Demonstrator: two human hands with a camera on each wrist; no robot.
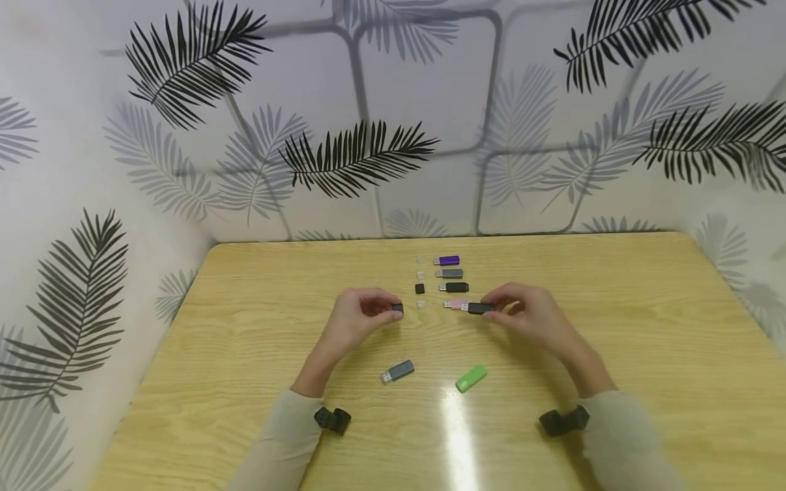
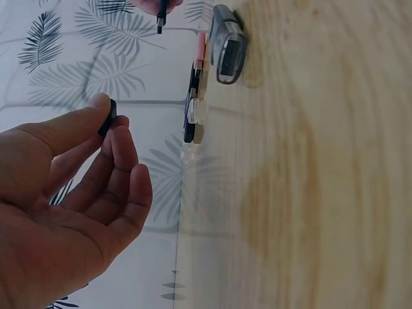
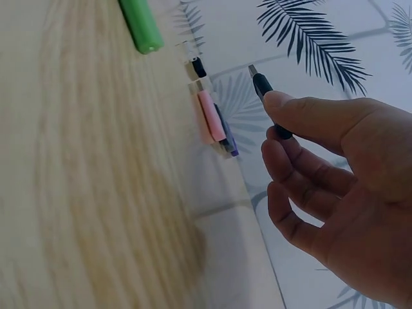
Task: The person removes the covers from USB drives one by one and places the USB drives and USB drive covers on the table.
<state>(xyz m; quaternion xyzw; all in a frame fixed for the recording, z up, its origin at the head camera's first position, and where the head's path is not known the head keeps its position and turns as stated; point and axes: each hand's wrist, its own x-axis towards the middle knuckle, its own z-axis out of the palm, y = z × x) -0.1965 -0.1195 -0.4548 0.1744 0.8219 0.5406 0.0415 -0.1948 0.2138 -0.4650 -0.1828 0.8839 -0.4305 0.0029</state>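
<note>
Between thumb and fingertips, my left hand (image 1: 362,317) pinches a small black cap (image 1: 398,308), held over the table left of the column of caps. My right hand (image 1: 531,314) pinches a black USB stick (image 1: 481,308) by its rear end, its metal plug pointing left. In the head view that stick overlaps a pink USB stick (image 1: 454,304) on the table. Behind it lie a black USB stick (image 1: 456,288), a grey one (image 1: 451,273) and a purple one (image 1: 448,260), plugs to the left. Another black cap (image 1: 420,289) sits in the cap column among clear caps (image 1: 420,304).
Nearer the front, a grey-blue USB stick (image 1: 398,372) lies uncapped and a green USB stick (image 1: 471,378) lies at a slant. The wooden table (image 1: 245,354) meets a wall (image 1: 424,88) with a leaf pattern at its back edge.
</note>
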